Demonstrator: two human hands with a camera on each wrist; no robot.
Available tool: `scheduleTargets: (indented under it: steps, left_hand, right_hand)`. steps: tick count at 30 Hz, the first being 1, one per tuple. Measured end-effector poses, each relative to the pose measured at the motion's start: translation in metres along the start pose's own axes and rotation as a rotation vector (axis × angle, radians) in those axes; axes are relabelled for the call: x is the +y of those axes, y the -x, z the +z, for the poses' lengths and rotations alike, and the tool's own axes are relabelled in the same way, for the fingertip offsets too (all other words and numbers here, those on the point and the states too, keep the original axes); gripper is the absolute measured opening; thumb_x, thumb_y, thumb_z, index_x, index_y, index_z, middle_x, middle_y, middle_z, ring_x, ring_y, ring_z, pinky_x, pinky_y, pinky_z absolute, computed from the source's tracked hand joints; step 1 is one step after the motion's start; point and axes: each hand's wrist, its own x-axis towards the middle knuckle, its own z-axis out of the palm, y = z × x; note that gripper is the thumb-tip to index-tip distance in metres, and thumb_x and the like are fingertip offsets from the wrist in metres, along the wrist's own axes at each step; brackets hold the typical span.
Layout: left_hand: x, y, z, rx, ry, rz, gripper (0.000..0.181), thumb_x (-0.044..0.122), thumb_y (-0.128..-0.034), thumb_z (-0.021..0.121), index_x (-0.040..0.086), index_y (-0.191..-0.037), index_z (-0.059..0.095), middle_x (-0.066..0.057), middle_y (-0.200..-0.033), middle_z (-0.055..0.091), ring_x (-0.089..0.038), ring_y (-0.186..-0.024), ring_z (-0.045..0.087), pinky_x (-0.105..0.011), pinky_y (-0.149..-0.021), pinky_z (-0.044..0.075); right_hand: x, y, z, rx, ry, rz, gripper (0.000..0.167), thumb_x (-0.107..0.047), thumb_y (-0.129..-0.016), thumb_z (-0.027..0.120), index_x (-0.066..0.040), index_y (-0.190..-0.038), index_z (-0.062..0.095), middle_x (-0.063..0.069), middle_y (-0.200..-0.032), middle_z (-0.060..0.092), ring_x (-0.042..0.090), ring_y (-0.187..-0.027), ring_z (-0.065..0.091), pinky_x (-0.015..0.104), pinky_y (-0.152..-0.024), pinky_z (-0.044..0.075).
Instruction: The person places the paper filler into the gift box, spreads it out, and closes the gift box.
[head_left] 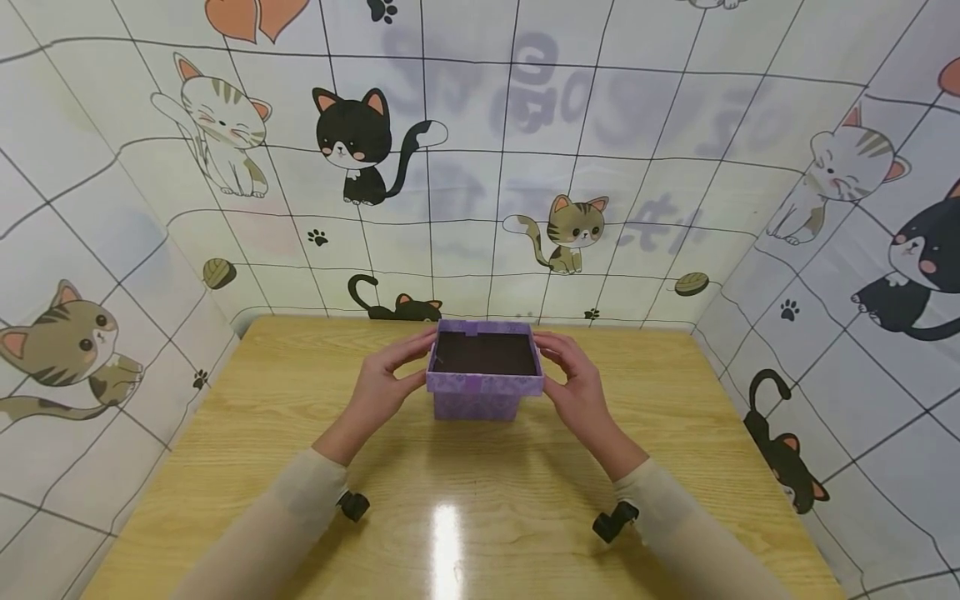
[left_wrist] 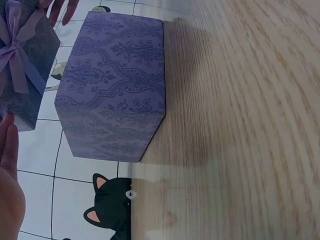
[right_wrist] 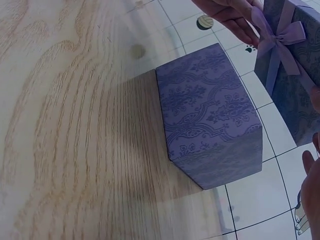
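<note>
A purple box lid (head_left: 486, 383), its dark brown inside facing up, is held between both hands above a patterned purple box base (head_left: 476, 407). In the left wrist view the lid (left_wrist: 42, 50) shows a ribbon bow (left_wrist: 14, 45) on its underturned top, with a gap between it and the base (left_wrist: 112, 75). My left hand (head_left: 382, 379) grips the lid's left side, thumb in front and fingers toward the back. On the right side my right hand (head_left: 576, 385) grips it the same way. The base stands on the table; its inside is hidden by the lid.
The wooden table (head_left: 300, 400) carries the base near its back edge. Behind and at both sides hangs a white gridded sheet (head_left: 465, 167) printed with cats. A small black device (head_left: 352, 505) sits at the left wrist, another black device (head_left: 615, 522) at the right.
</note>
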Motion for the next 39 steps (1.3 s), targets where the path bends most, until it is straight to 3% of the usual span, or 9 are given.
scheduleTargets:
  steps: [7,13,18,24,27,31,37,39]
  left_hand:
    - [0.002,-0.002,0.007,0.035,0.001,0.046,0.052,-0.006,-0.0919,0.087,0.002,-0.142,0.075,-0.009,-0.145,0.073,-0.033,-0.125,0.074,-0.032,-0.109,0.056]
    - [0.003,-0.003,0.01,0.072,-0.046,0.047,0.049,-0.005,-0.0934,0.086,0.004,-0.141,0.077,-0.01,-0.142,0.075,-0.029,-0.123,0.074,-0.029,-0.108,0.056]
    - [0.003,-0.004,0.013,0.132,-0.064,0.065,0.042,-0.003,-0.0957,0.085,0.006,-0.136,0.079,-0.011,-0.131,0.079,-0.029,-0.116,0.077,-0.034,-0.102,0.06]
    - [0.005,-0.006,0.016,0.15,-0.046,0.071,0.043,-0.004,-0.0967,0.084,0.004,-0.139,0.077,-0.011,-0.129,0.079,-0.03,-0.112,0.078,-0.04,-0.099,0.062]
    - [0.005,-0.007,0.016,0.142,-0.033,0.06,0.047,-0.005,-0.097,0.082,0.004,-0.142,0.075,-0.014,-0.129,0.078,-0.033,-0.112,0.079,-0.037,-0.097,0.063]
    - [0.01,-0.008,0.018,0.145,-0.033,0.064,0.051,-0.011,-0.0959,0.08,-0.002,-0.146,0.07,-0.021,-0.131,0.075,-0.041,-0.106,0.079,-0.03,-0.092,0.063]
    - [0.029,-0.009,0.017,0.151,-0.086,0.112,0.055,-0.013,-0.0953,0.079,-0.008,-0.148,0.065,-0.026,-0.142,0.07,-0.04,-0.091,0.08,-0.03,-0.08,0.065]
    - [0.028,-0.01,0.017,0.147,-0.096,0.123,0.058,-0.013,-0.0949,0.08,-0.007,-0.15,0.064,-0.025,-0.147,0.068,-0.037,-0.088,0.081,-0.031,-0.078,0.065]
  right_hand:
    - [0.0,0.003,0.001,0.029,0.006,0.071,0.049,0.024,-0.09,0.077,0.012,-0.137,0.068,0.031,-0.143,0.063,0.016,-0.138,0.061,0.027,-0.104,0.057]
    - [-0.003,0.001,0.003,0.078,-0.004,0.084,0.048,0.022,-0.093,0.076,0.008,-0.138,0.071,0.025,-0.138,0.069,0.018,-0.132,0.065,0.029,-0.106,0.057]
    - [-0.007,-0.006,0.007,0.112,-0.025,0.063,0.042,0.016,-0.094,0.079,0.001,-0.133,0.077,0.015,-0.127,0.075,0.018,-0.126,0.07,0.037,-0.112,0.055]
    - [-0.009,-0.01,0.011,0.14,0.002,0.113,0.039,0.009,-0.096,0.081,-0.005,-0.132,0.079,0.007,-0.124,0.076,0.016,-0.121,0.071,0.034,-0.101,0.061]
    - [-0.008,-0.012,0.012,0.141,0.015,0.12,0.042,0.011,-0.097,0.079,-0.003,-0.136,0.077,0.012,-0.123,0.074,0.016,-0.117,0.071,0.031,-0.097,0.061]
    - [-0.013,-0.014,0.014,0.128,0.066,0.067,0.05,0.015,-0.097,0.076,0.004,-0.145,0.07,0.021,-0.123,0.07,0.022,-0.11,0.071,0.026,-0.095,0.06]
    - [-0.037,-0.019,0.016,0.109,0.21,-0.02,0.066,0.013,-0.094,0.08,0.004,-0.156,0.06,0.023,-0.147,0.066,0.034,-0.092,0.075,0.033,-0.112,0.051]
    - [-0.038,-0.02,0.015,0.098,0.223,-0.032,0.069,0.014,-0.093,0.081,0.004,-0.157,0.058,0.023,-0.153,0.062,0.036,-0.09,0.076,0.035,-0.119,0.044]
